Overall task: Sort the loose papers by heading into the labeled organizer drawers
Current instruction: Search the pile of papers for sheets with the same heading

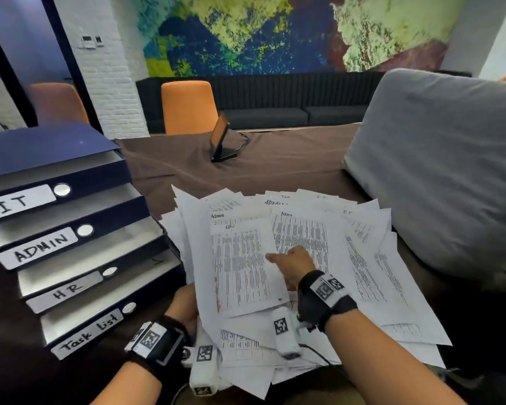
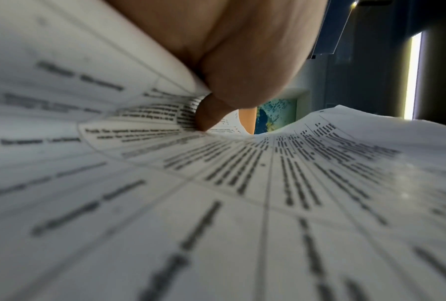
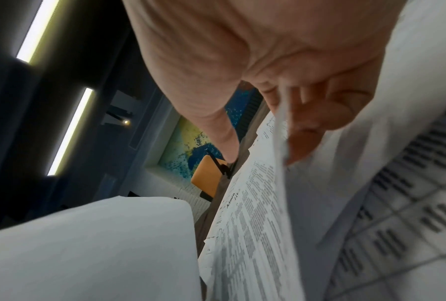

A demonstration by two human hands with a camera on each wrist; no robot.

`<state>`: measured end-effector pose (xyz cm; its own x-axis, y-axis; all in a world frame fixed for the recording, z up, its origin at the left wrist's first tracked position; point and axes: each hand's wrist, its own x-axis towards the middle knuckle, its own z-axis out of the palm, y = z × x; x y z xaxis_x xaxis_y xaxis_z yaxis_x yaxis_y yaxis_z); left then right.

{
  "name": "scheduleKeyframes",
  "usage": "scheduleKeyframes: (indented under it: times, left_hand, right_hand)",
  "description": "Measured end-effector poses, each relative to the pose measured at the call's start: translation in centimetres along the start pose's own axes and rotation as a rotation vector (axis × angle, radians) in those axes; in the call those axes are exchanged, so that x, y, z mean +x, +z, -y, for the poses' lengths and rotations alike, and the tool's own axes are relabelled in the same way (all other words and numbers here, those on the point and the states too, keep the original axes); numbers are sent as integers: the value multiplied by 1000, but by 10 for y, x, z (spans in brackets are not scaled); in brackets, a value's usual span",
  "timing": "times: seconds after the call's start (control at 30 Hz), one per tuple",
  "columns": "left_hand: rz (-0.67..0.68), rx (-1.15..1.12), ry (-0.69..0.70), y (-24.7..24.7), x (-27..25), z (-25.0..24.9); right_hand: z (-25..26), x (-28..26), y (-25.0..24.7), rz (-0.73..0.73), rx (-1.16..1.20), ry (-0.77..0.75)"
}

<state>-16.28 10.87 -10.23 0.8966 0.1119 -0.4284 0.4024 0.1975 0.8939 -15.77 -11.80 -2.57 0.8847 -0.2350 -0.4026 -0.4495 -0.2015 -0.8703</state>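
1. Head view: your left hand [image 1: 184, 305] sits at 7 o'clock under the near-left edge of the loose papers [image 1: 298, 258]. Left grip is clamped on a lifted batch of sheets; the left wrist view shows a thumb [image 2: 209, 116] pressed to the printed page.
2. Your right hand [image 1: 292, 264] lies at centre frame on top of the fanned sheets. Right grip is pinching one sheet [image 3: 281, 142]; the right wrist view shows its edge caught between thumb [image 3: 222, 130] and curled fingers [image 3: 319, 114].
3. Loose papers spread from centre to 4 o'clock on the brown-covered surface [image 1: 275, 159]. Handwritten headings readable on several: "Admin", "HR", "IT".
4. Sheet headed "HR" [image 1: 240, 267] lies on top at centre, just left of your right hand.
5. Organizer [image 1: 56, 159] stands at 9 o'clock, touching or just beside the pile's left edge; can't tell which. Four stepped drawers, top to bottom: "IT" drawer [image 1: 21, 201], "ADMIN" drawer [image 1: 40, 247], "HR" drawer [image 1: 65, 290], "Task List" drawer [image 1: 88, 331].
6. Grey cushion [image 1: 444, 171] at 2 o'clock, beside the pile's right side.
7. Small screen on a stand [image 1: 221, 138] at 12 o'clock, well apart from the papers. Orange chair [image 1: 189, 106] behind it.
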Motion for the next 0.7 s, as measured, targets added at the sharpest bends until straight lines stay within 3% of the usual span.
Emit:
scheduleKeyframes:
  times: [0.13, 0.27, 0.37, 0.5, 0.6, 0.7]
  left_hand:
    - [-13, 41, -7, 0, -5, -5]
    - [96, 45, -15, 7, -26, -18]
    - [86, -1, 32, 12, -31, -31]
    - [84, -14, 118, 14, -30, -36]
    - [153, 12, 80, 15, -34, -32]
    - [126, 71, 169, 18, -37, -36]
  right_hand:
    - [8, 7, 14, -14, 57, 26]
    - [-1, 8, 5, 56, -112, -101]
    - [-14, -8, -22, 29, -4, -147]
    - [-32, -36, -54, 152, 154, -182]
    - [-45, -43, -63, 239, 254, -146]
    - [-46, -39, -67, 305, 336, -68]
